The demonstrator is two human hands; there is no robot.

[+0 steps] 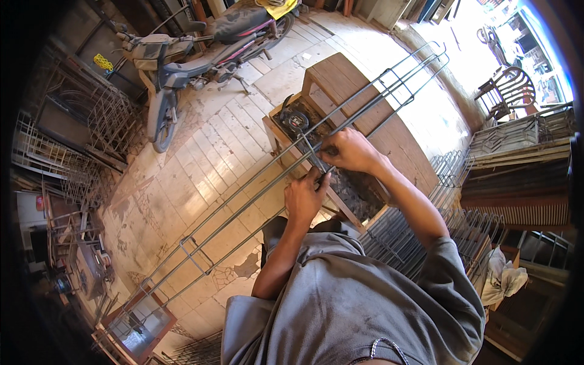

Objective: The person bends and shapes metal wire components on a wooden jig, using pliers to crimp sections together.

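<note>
A long, narrow cage of thin steel rods (231, 222) with rectangular stirrups runs slantwise before me, from the lower left to the upper right. It crosses a wooden bench (401, 146) that has an open compartment of dark dirt at its near side. My left hand (306, 198) is closed on the steel rod cage, its thumb and fingers at a stirrup by the bench edge. Just above and to the right, my right hand (351, 151) has its fingers pinched at the same joint; what they hold is too small to make out.
A round black object (296, 120) lies in the compartment's far-left corner. A dusty motorcycle (201, 61) stands at the far left. Bundled steel cages (420, 237) are stacked on my right, below a wooden chair (506, 91). A framed pane (139, 322) lies at lower left.
</note>
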